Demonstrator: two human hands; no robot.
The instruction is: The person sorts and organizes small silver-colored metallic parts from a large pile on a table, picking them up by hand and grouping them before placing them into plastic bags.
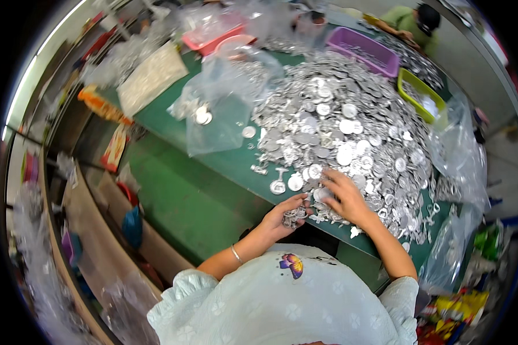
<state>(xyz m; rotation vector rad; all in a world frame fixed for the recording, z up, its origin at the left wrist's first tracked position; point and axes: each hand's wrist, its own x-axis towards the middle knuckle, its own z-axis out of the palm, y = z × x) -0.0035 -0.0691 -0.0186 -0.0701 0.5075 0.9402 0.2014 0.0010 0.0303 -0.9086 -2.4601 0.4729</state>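
Left hand [276, 221] curled around metal pieces [294, 217] | right hand [347, 200] part-spread, hold unclear | pile [351, 135], left hand's 1 o'clock | loosened left fingers could spill pieces

Workshop — silvery pieces [360, 123] heaped on green worktable [236, 164], purple bin [392, 66], co-worker [402, 18] beyond

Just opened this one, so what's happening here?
A person at a green table is handling silver-coloured pieces from close to its edge. Their left hand holds a cluster of small silver pieces, while the right hand is at the near edge of a large, spread-out heap; whether it grips anything is unclear. Beyond the heap stand a purple bin and a yellow-green bin. Another person is at the far side.
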